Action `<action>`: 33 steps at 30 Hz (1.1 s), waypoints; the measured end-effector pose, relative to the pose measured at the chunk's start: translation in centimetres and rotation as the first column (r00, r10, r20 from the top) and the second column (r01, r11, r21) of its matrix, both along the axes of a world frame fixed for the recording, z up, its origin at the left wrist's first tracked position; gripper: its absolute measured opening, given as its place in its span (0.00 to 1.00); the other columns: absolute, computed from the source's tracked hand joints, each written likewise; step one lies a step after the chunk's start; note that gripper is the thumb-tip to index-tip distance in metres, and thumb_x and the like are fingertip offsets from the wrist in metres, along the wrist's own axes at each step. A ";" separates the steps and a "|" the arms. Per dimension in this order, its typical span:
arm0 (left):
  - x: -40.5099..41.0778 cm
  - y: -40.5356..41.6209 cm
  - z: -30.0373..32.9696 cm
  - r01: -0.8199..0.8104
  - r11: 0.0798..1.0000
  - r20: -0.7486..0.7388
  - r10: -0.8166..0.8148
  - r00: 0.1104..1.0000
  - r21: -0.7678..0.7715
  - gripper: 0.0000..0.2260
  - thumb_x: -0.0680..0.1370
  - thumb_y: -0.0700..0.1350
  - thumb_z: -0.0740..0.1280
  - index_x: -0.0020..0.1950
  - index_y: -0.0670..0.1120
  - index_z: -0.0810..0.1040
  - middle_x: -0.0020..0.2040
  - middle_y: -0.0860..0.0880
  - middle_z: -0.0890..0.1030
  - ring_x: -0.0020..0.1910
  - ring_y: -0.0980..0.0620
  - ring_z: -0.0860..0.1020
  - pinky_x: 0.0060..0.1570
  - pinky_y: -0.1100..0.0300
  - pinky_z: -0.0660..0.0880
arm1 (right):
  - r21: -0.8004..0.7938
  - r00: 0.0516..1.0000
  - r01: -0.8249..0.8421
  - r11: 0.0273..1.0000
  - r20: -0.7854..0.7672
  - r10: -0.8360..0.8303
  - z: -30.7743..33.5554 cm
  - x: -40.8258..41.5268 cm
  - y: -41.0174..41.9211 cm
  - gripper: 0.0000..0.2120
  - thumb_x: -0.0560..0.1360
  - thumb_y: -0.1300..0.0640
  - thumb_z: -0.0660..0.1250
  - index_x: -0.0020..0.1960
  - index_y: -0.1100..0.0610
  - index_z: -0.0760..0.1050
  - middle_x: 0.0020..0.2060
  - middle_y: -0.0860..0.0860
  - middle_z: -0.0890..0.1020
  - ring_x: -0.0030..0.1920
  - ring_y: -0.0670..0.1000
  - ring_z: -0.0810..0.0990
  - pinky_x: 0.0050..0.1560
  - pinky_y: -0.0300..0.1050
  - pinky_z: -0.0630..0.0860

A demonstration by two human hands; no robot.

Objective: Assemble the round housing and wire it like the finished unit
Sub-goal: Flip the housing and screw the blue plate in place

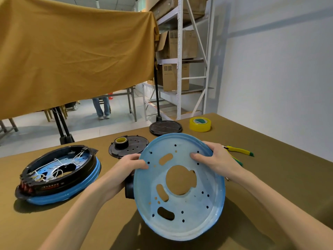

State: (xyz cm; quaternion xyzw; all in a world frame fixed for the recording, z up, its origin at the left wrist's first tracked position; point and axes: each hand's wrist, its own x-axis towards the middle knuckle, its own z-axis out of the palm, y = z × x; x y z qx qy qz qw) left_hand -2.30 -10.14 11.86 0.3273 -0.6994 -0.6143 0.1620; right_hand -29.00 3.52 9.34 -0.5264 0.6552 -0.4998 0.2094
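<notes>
The shell (180, 188) is the landmark, tilted above the table (279, 177). Left of it lies the finished unit (57, 175). Behind it, to the left, a plate (128, 148) lies with a tape roll (121, 142) on it. Behind it lies a lid (165, 127), with a second roll (200, 124) behind to the right. Pliers (239, 152) lie right of it.

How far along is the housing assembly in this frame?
Early. Done: only the finished unit, ringed and wired, at left. In hand: the left hand and right hand grip the bare blue shell, no wires fitted. Left: the black plates and all wiring.
</notes>
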 end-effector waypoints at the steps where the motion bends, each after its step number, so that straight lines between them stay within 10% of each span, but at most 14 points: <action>1: -0.1 -0.2 -0.1 0.010 1.000 0.005 -0.010 1.000 0.003 0.21 0.68 0.47 0.71 0.61 0.44 0.82 0.55 0.44 0.87 0.53 0.44 0.86 0.55 0.49 0.82 | 0.002 1.000 0.001 1.000 -0.007 -0.001 0.1 -0.1 0.0 0.10 0.79 0.51 0.72 0.59 0.51 0.81 0.48 0.48 0.87 0.47 0.49 0.87 0.48 0.49 0.85; 4: -0.5 -0.8 0.0 -0.006 1.000 0.058 0.005 0.998 0.006 0.09 0.76 0.47 0.72 0.53 0.47 0.87 0.52 0.46 0.87 0.51 0.47 0.86 0.60 0.48 0.79 | 0.032 0.999 -0.006 0.999 -0.034 0.007 0.4 -0.4 0.0 0.10 0.78 0.49 0.72 0.58 0.49 0.81 0.48 0.47 0.87 0.47 0.49 0.87 0.48 0.50 0.85; 21: -1.5 -3.6 -5.2 -0.130 0.989 0.289 0.103 0.952 0.075 0.14 0.81 0.56 0.65 0.58 0.47 0.81 0.46 0.46 0.88 0.44 0.46 0.87 0.46 0.53 0.82 | 0.342 0.946 0.222 0.913 -0.302 -0.117 -1.3 -1.1 -2.3 0.21 0.81 0.35 0.59 0.62 0.49 0.76 0.52 0.45 0.81 0.49 0.44 0.79 0.43 0.40 0.74; 33: -0.5 -4.3 -7.1 -0.244 0.956 0.309 0.185 0.933 0.165 0.16 0.79 0.53 0.68 0.62 0.45 0.79 0.49 0.41 0.87 0.49 0.39 0.86 0.48 0.49 0.83 | 0.412 0.844 0.438 0.799 -0.494 -0.208 -5.9 -5.4 0.5 0.12 0.81 0.59 0.61 0.54 0.53 0.84 0.48 0.54 0.86 0.49 0.54 0.84 0.53 0.51 0.81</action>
